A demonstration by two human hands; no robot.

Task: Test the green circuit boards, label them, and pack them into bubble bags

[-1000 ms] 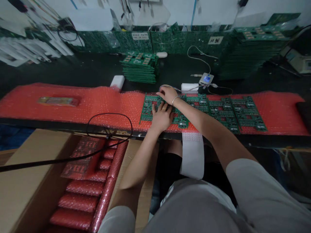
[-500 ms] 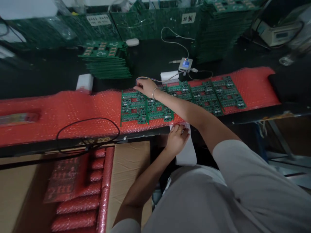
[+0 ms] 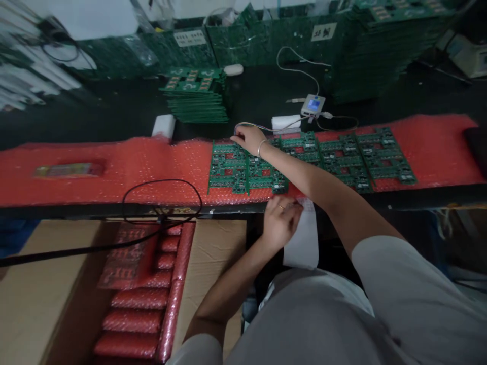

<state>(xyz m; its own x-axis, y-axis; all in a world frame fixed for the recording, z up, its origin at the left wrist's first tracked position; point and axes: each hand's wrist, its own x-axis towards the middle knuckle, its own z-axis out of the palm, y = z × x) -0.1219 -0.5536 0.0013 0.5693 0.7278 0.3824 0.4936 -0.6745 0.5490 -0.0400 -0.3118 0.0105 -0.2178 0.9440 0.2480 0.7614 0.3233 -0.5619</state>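
At the far left, a cardboard box [image 3: 34,284] below the bench holds rolls of red bubble wrap [image 3: 129,299] packed side by side, with a black cable [image 3: 163,203] looping over its edge. Above it, a long sheet of red bubble wrap [image 3: 114,167] covers the bench front, apparently as cushioning for the green circuit boards [image 3: 243,170] laid flat in a row along it. The person's left hand [image 3: 282,220] sits at the bench edge just below the boards, fingers curled onto a white paper strip [image 3: 304,243] that hangs down from the edge; how firmly it pinches cannot be told. The right hand [image 3: 248,138] reaches across, fingers together and pressing on the far edge of the leftmost boards, likely steadying them. Further right, more boards [image 3: 361,154] lie on the wrap, and a small device with a lit screen [image 3: 313,105] sits behind.
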